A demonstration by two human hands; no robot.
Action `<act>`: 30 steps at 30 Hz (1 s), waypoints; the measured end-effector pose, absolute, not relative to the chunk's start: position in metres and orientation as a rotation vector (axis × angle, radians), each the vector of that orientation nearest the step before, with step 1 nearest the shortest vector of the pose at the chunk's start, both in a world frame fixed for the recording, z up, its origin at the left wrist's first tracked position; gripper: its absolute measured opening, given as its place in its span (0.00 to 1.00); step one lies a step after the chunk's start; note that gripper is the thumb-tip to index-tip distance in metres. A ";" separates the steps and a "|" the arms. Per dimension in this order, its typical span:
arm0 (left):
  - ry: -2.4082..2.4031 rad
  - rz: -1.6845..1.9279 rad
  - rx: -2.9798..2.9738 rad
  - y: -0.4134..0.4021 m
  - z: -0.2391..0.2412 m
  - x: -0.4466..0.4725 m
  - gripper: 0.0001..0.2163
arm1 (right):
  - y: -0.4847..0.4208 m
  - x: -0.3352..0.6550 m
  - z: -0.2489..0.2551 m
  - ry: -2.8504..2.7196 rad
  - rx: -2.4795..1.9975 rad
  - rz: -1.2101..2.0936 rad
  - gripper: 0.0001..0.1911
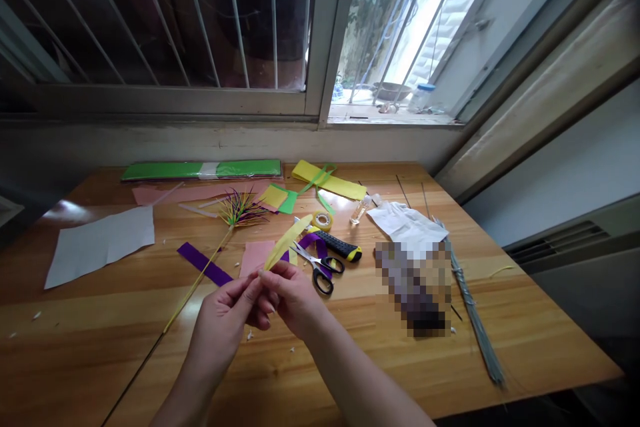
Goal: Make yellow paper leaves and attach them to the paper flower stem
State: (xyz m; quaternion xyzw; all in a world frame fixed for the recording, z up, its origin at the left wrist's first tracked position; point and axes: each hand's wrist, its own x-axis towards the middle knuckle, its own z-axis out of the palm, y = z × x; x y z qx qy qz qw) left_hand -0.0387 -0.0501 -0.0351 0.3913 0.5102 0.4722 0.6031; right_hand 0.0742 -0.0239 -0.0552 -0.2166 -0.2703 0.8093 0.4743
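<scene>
A long, pale yellow paper petal [289, 242] points up and away from my fingers. My left hand [233, 310] and my right hand [296, 295] meet at its lower end, both closed in a pinch around it; the pinched tip is hidden by the fingers. To the left lies a fringed paper flower [241, 209] in purple, yellow and green, its wire stem [187, 300] partly wrapped in yellow. It crosses a purple paper strip [204, 263]. Just right of my hands are black-handled scissors [323, 270], with a pink paper piece [256, 255] behind the fingers.
Beyond the scissors lie a utility knife [335, 243] and a tape roll [323, 220]. White tissue [407, 223] and a wire bundle [473, 313] are at right, near a blurred-out object [415, 293]. Green paper [250, 168], yellow paper [340, 185] and a white sheet [103, 240] lie farther out.
</scene>
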 end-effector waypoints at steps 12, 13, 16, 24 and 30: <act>1.383 1.148 1.026 -0.045 -0.058 -0.080 0.21 | -0.016 0.051 -0.064 -0.542 -0.746 1.833 0.12; 1.487 1.190 1.081 -0.040 -0.062 -0.090 0.20 | -0.014 0.053 -0.064 -0.545 -0.761 1.804 0.11; 1.892 1.176 1.303 -0.020 -0.078 -0.124 0.17 | -0.006 0.060 -0.067 -0.573 -0.808 1.735 0.10; 2.017 0.755 1.550 0.015 -0.102 -0.149 0.04 | -0.001 0.065 -0.078 -0.678 -0.952 1.641 0.11; 1.812 0.969 1.330 0.015 -0.095 -0.140 0.08 | -0.002 0.063 -0.079 -0.771 -1.005 1.614 0.11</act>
